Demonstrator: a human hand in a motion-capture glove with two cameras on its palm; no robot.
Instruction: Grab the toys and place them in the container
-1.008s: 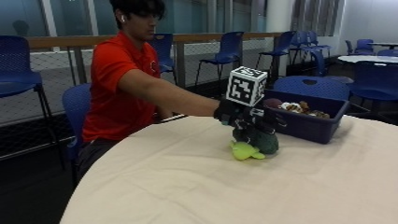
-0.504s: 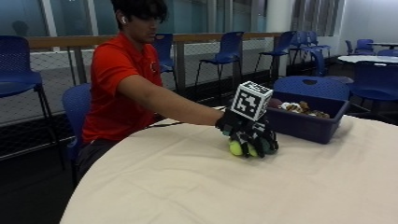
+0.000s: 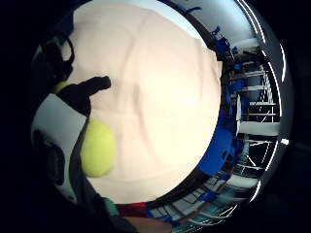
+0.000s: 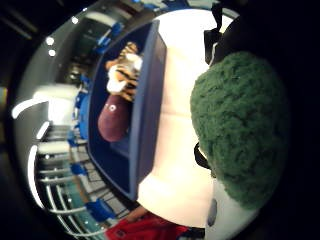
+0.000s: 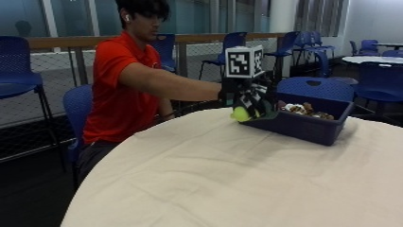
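one green toy (image 5: pixel 241 113) in hand (image 5: pixel 252 98)

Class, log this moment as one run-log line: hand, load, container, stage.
hand: gloved right hand raised | load: green-and-yellow plush toy in grip | container: blue bin, toys inside | stage: carrying toward bin

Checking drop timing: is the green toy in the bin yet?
Not yet. The gloved hand holds the green toy and a yellow ball above the table, beside the blue bin.
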